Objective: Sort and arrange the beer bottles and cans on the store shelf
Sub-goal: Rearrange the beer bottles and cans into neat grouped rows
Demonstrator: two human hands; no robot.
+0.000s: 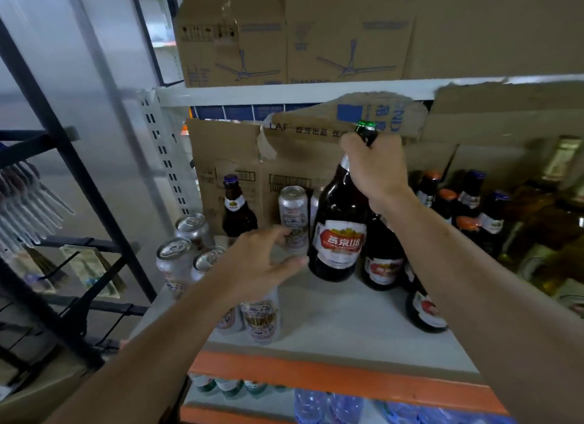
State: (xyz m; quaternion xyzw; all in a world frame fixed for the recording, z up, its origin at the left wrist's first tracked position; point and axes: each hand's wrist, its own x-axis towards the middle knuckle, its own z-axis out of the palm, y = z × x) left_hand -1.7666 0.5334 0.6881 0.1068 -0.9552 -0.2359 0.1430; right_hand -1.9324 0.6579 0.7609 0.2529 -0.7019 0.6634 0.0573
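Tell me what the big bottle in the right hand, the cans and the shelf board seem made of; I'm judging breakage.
Big bottle: dark brown glass, glossy; sharp highlights on its shoulder.
Cans: thin metal, probably aluminium, brushed silver; pull-tab tops show.
Shelf board: matte pale grey, maybe painted metal or laminate; the look leaves it open.

A grey shelf board (347, 322) sits on an orange beam (316, 376), with a slotted white upright (161, 151) at its left. Torn brown cardboard (227, 158) lines the back. Above stand cardboard boxes printed with ceiling fans (316, 44). A black metal rack (63, 170) stands to the left. The light is dim.
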